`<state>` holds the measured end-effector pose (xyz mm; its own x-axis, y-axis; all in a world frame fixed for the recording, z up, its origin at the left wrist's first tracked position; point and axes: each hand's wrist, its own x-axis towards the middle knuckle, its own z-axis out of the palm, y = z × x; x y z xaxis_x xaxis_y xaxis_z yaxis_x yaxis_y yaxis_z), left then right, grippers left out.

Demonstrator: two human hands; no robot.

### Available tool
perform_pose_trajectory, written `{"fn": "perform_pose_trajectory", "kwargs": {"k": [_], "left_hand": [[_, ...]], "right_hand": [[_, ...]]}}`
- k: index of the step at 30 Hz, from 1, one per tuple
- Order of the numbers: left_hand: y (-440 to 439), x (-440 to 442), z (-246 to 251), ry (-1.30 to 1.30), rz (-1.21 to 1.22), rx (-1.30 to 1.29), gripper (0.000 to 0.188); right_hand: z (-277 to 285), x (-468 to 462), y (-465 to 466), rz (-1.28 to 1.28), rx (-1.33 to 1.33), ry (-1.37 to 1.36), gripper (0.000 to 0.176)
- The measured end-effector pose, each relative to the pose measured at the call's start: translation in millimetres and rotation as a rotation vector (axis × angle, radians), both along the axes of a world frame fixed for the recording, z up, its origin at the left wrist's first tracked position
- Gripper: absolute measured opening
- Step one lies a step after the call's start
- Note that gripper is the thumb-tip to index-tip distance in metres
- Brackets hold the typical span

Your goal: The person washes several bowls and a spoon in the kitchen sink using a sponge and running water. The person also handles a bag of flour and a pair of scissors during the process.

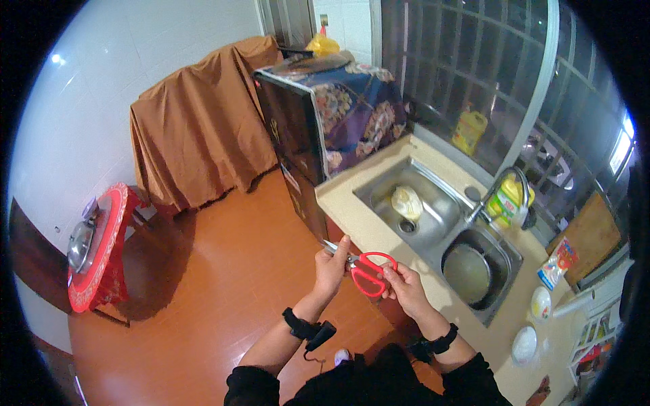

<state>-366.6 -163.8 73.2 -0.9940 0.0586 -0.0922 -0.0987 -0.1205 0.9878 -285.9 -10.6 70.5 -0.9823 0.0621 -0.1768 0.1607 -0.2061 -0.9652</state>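
Both hands hold one pair of scissors with red handles (pixel 373 274) in front of the body, near the counter's edge. My left hand (pixel 331 266) grips the metal blades near the pivot, its thumb on top, and the blade tips stick out beyond it. My right hand (pixel 403 286) pinches the red finger loops at their right side. The two blades look slightly apart at the tips. Beyond the scissors, the steel sink (pixel 436 213) holds a pale, rounded item (pixel 407 202) beside the drain in its left basin and a round pan (pixel 466 274) in the right basin.
The beige counter (pixel 350 213) carries two small white dishes (pixel 524 345), a plastic packet (pixel 558 264), a wooden board (pixel 591 238) and a yellow detergent bottle (pixel 508 200). A cloth-topped refrigerator (pixel 299 152) stands beyond. At left is a red-covered table (pixel 112 243) with a lidded pot (pixel 81 246).
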Motion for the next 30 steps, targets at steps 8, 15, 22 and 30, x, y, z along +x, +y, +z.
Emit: {"fn": "perform_pose_trajectory", "kwargs": {"k": [8,15,22,30], "left_hand": [[-52.6,-159.6,59.5,0.123,-0.185,0.226,0.062],[-65.2,-255.9,91.9,0.066,-0.145,0.072,0.045],[-92.1,-322.8,97.9,0.127,-0.209,0.04,0.041],[-96.0,-367.2,101.9,0.149,-0.431,0.091,0.039]], "right_hand": [[65.5,-211.3,-2.9,-0.125,-0.438,0.259,0.018],[147.7,-465.4,50.5,-0.451,-0.3,0.398,0.014],[158.9,-618.4,65.2,-0.595,-0.245,0.367,0.013],[173.9,-615.1,42.0,-0.233,0.101,0.161,0.021]]}}
